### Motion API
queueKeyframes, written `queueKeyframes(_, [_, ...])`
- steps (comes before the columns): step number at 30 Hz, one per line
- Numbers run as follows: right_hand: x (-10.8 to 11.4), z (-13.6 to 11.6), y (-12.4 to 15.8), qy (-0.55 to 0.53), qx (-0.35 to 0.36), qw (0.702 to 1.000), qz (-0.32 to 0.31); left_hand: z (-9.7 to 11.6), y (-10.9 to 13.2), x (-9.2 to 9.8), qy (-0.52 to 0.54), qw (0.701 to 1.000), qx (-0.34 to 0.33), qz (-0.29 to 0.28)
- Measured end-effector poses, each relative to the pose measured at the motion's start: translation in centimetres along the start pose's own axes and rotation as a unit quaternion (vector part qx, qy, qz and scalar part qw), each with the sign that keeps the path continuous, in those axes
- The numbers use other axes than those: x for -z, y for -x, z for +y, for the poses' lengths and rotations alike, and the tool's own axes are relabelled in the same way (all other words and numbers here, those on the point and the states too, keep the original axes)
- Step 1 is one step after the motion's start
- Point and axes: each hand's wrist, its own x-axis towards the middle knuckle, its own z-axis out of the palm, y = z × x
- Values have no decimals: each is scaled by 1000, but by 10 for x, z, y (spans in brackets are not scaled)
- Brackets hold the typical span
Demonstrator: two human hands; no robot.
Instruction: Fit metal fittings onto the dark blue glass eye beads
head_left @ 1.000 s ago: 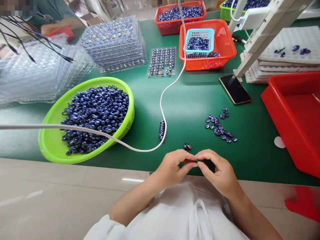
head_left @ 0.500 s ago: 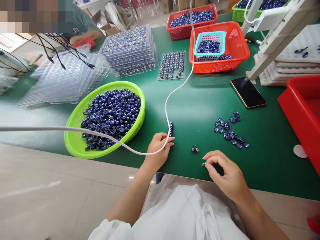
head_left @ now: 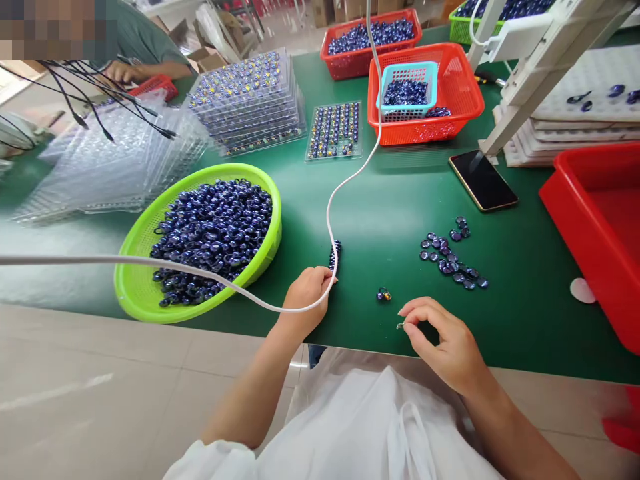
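My left hand (head_left: 305,297) rests on the green table with its fingers curled at the near end of a short row of dark blue beads (head_left: 335,253), under the white cable (head_left: 330,220). Whether it grips a bead is hidden. My right hand (head_left: 440,337) pinches a tiny metal piece (head_left: 401,326) between thumb and forefinger near the table's front edge. A single blue bead with a yellow spot (head_left: 384,295) lies between my hands. A loose cluster of flat blue stones (head_left: 453,257) lies beyond my right hand.
A green basket (head_left: 135,293) heaped with blue beads stands at the left. Stacked clear trays (head_left: 250,100), a filled tray (head_left: 334,130), red baskets (head_left: 460,100), a phone (head_left: 483,180) and a red bin (head_left: 595,233) surround the work spot. Another person's hand (head_left: 120,70) works at the far left.
A second ago both hands were pinched together at the table's front edge. My left hand has since reached left to the bead row; my right hand keeps the small piece.
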Motion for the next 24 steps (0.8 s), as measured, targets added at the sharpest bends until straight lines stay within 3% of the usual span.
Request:
queueKeyframes(6, [0,-1,0,2,5,1000,9,0,-1,-3,-8,1000,24,12])
queueKeyframes(16, [-1,0,2,-2,11,1000,18,-6,0,-5,-6,994,-84,64])
queueKeyframes(24, [0,3,3,23,28,999,4,-3,4,0,39,995,-64,70])
